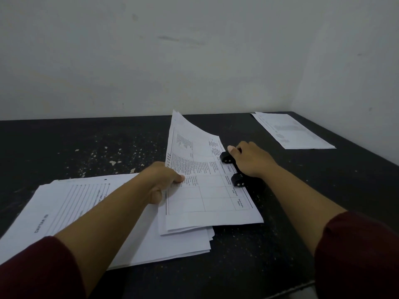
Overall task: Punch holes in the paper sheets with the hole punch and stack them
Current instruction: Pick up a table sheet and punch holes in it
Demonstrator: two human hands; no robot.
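1. Paper sheets (207,186), a thin bundle printed with a table, lie near the middle of a dark speckled table (86,143). Their right long edge is slid into the black hole punch (235,169); their far end curls up off the table.
2. The left hand (164,180) grips the left edge of these sheets, thumb on top and fingers curled underneath.
3. The right hand (250,158) rests on top of the hole punch with fingers bent over its far side and the thumb pointing toward the paper. Two black punch heads show at the paper's edge, one just beside the thumb, one near the wrist.
4. A thicker stack of printed pages (71,203) lies flat at the near left, partly under the left forearm and under the near corner of the held sheets.
5. A smaller pile of sheets (295,130) lies flat in the far right corner, well apart from the punch, near the wall (194,50).
6. Bare tabletop shows at the far left, between the punch and the far pile, and along the near right edge.
7. Both forearms end in dark red sleeves (358,251).
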